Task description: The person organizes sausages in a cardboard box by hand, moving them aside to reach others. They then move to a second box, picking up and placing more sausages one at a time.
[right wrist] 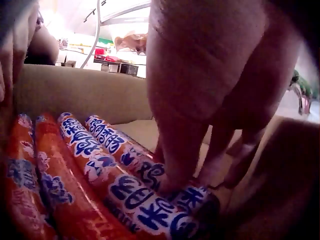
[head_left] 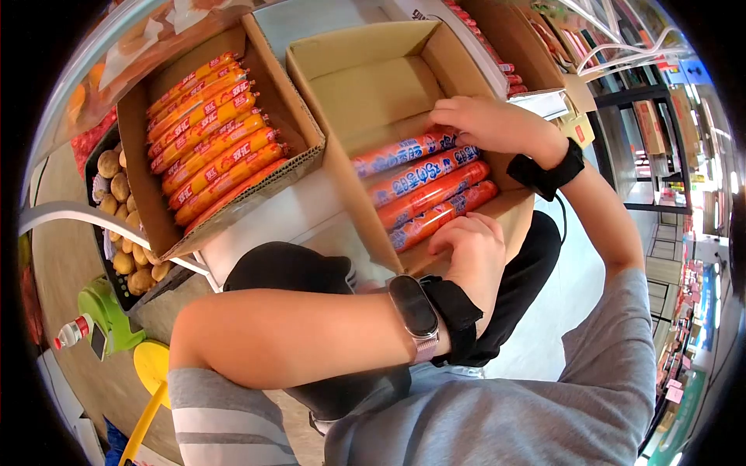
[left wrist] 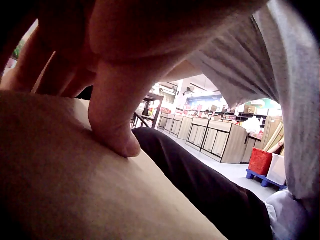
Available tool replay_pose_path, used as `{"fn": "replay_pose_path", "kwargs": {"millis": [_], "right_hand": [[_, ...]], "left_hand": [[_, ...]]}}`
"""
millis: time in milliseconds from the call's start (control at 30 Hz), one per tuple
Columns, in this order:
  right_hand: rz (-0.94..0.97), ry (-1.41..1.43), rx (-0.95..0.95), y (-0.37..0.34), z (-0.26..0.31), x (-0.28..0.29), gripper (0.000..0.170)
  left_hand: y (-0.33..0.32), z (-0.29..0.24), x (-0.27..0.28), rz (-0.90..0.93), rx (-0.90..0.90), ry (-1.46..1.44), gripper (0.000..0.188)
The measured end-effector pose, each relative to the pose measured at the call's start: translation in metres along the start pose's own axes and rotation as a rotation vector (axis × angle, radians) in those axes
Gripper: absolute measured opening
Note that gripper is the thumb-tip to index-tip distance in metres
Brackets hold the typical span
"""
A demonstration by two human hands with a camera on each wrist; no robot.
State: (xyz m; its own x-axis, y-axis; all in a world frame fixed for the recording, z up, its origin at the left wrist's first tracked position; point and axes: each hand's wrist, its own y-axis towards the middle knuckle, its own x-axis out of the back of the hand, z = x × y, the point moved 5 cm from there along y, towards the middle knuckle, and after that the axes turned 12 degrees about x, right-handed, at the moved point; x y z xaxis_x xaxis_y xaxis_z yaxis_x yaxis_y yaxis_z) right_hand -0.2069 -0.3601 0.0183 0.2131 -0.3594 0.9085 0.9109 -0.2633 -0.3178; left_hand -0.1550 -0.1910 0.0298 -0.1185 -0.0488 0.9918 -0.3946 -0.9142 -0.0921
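Several red-wrapped sausages (head_left: 420, 194) with blue and white lettering lie side by side in a cardboard box (head_left: 350, 167). My right hand (head_left: 497, 124) pinches the end of the farthest sausage (right wrist: 142, 160); in the right wrist view the thumb is on its near side and the fingers beyond it. With my left hand (head_left: 470, 245) I grip the box wall nearest me. The left wrist view shows the thumb (left wrist: 112, 120) flat on the cardboard (left wrist: 75, 160) and the fingers over the edge, their tips hidden behind it.
Left of it stands another box (head_left: 307, 144) of orange-wrapped sausages (head_left: 210, 140). Beyond that is a black crate (head_left: 140, 299) of potatoes (head_left: 120, 186). A third box (head_left: 521, 46) with red packages is at the back right. A green scale-like device (head_left: 113, 311) and a bottle (head_left: 72, 332) are at lower left.
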Motion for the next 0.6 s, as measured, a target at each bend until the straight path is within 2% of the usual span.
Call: {"fn": "replay_pose_path", "kwargs": {"millis": [133, 233, 367, 433, 467, 533, 567, 600], "right_hand": [[-0.091, -0.111, 0.007, 0.001, 0.023, 0.022, 0.038], [-0.082, 0.013, 0.009, 0.002, 0.030, 0.018, 0.036], [-0.060, -0.073, -0.008, -0.007, 0.024, 0.010, 0.034], [0.218, -0.132, -0.238, -0.013, 0.008, -0.002, 0.029], [0.218, -0.133, -0.239, -0.016, 0.002, -0.006, 0.029], [0.117, -0.140, -0.103, -0.015, 0.002, -0.005, 0.028], [0.118, -0.141, -0.102, -0.014, 0.001, -0.001, 0.028], [0.145, -0.001, -0.154, -0.015, -0.003, 0.003, 0.030]], "left_hand": [[0.000, -0.001, -0.001, -0.010, 0.024, 0.028, 0.040], [0.001, -0.003, -0.002, -0.006, 0.037, 0.019, 0.039], [0.001, 0.000, -0.004, -0.066, 0.065, 0.039, 0.034], [0.001, -0.001, -0.001, -0.077, 0.050, 0.046, 0.033], [0.001, -0.002, -0.002, -0.040, 0.058, 0.016, 0.036], [0.002, 0.000, -0.001, -0.005, 0.068, -0.015, 0.039], [0.001, 0.001, 0.000, 0.001, 0.056, -0.020, 0.040], [0.001, 0.002, 0.001, 0.007, 0.044, -0.025, 0.040]]}}
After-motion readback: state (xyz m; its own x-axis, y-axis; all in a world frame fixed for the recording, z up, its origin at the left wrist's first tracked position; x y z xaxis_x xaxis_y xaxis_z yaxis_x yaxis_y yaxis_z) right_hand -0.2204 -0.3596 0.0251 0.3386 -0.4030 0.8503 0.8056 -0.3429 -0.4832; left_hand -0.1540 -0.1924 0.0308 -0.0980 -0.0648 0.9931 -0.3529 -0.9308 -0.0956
